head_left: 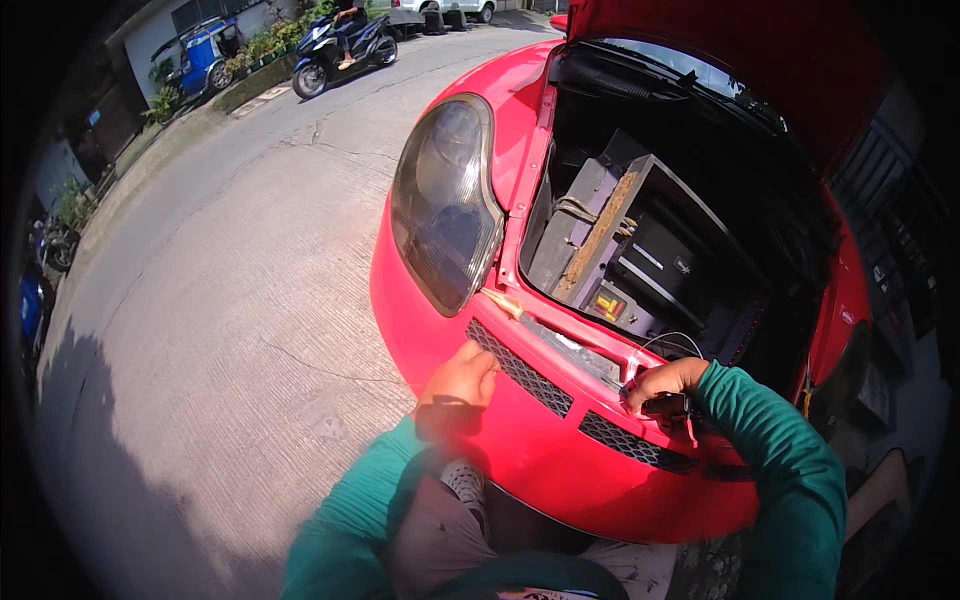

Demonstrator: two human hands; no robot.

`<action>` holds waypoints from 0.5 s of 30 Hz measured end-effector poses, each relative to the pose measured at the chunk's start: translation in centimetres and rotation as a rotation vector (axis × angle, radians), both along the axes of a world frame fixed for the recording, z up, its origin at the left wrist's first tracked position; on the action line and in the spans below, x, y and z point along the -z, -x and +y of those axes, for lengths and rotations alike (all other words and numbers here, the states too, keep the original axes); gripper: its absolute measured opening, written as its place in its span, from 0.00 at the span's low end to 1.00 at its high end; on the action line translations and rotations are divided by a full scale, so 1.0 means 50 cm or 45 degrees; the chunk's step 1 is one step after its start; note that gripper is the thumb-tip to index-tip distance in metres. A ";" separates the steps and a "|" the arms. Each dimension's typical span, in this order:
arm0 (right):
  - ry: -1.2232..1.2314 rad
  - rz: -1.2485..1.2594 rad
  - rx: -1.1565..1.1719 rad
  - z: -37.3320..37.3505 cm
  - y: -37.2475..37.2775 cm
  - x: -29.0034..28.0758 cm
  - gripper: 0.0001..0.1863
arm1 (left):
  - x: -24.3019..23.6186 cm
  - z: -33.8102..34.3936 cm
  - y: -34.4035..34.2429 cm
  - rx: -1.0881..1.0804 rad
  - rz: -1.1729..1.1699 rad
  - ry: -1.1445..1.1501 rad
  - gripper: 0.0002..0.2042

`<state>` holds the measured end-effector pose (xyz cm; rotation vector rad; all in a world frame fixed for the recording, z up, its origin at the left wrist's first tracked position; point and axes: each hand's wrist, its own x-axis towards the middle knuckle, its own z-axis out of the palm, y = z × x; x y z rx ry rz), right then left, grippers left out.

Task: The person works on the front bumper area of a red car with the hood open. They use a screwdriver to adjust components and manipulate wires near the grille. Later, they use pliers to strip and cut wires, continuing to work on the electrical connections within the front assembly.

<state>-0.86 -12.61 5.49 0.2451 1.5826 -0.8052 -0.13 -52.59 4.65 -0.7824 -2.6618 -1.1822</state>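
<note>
My left hand [462, 378] is closed, fingers curled, just above the red front bumper [600, 480] and beside the left mesh grille [520, 368]. Whatever it may hold is hidden. My right hand [664, 382] bends down over the front edge of the open compartment, its fingers closed around a dark thing. A small red piece [691, 430] hangs below that hand. A thin pale wire [680, 337] loops up behind the fingers. Between the hands, a grey strip [570, 345] lies along the bumper's upper ledge. A tan pointed thing [503, 302] rests under the headlight [447, 205].
The raised red hood [720, 50] stands over the compartment. Inside sits a dark open-topped box [648, 215] with several items around it. On the road at upper left are a person on a motorcycle [345, 50] and a blue vehicle [203, 55].
</note>
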 end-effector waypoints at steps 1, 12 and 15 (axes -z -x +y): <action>-0.057 -0.063 0.089 0.006 -0.005 -0.009 0.13 | 0.005 0.005 0.003 0.004 -0.006 -0.006 0.04; 0.144 0.107 -0.034 0.084 0.011 0.109 0.13 | 0.020 0.022 0.003 -0.009 -0.025 0.070 0.04; 0.260 0.242 -0.180 0.130 0.016 0.161 0.12 | 0.023 0.043 0.011 0.019 -0.023 0.062 0.04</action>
